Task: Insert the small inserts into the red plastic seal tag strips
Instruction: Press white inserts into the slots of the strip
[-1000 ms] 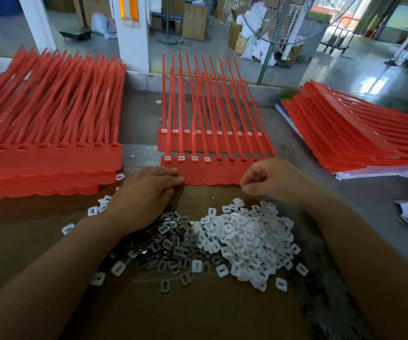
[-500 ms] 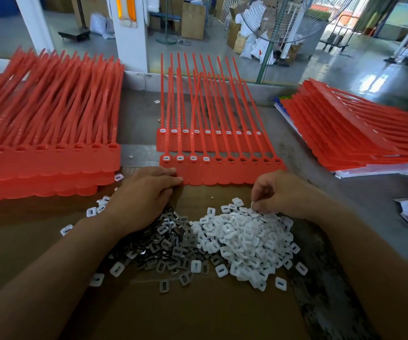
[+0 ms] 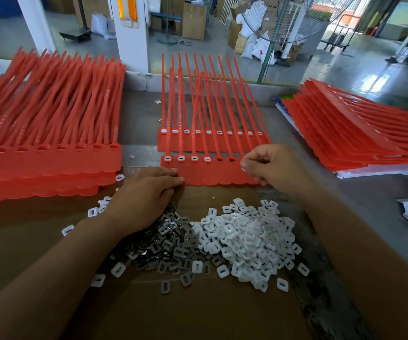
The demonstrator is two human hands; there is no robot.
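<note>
Left hand (image 3: pixel 146 192) is lying flat, fingers straight, pressing the near edge of the front strip row (image 3: pixel 198 173). Right hand (image 3: pixel 269 165) is curling over that row's right end, pinching a white insert (image 3: pixel 243 169). White insert pile (image 3: pixel 247 236) and metal insert pile (image 3: pixel 171 244) are sitting nearer the person on the cardboard (image 3: pixel 198 310). Left strip stack (image 3: pixel 46 163) and right strip stack (image 3: pixel 345 143) are flanking, well apart from the row, with grey table (image 3: pixel 139 114) showing between.
</note>
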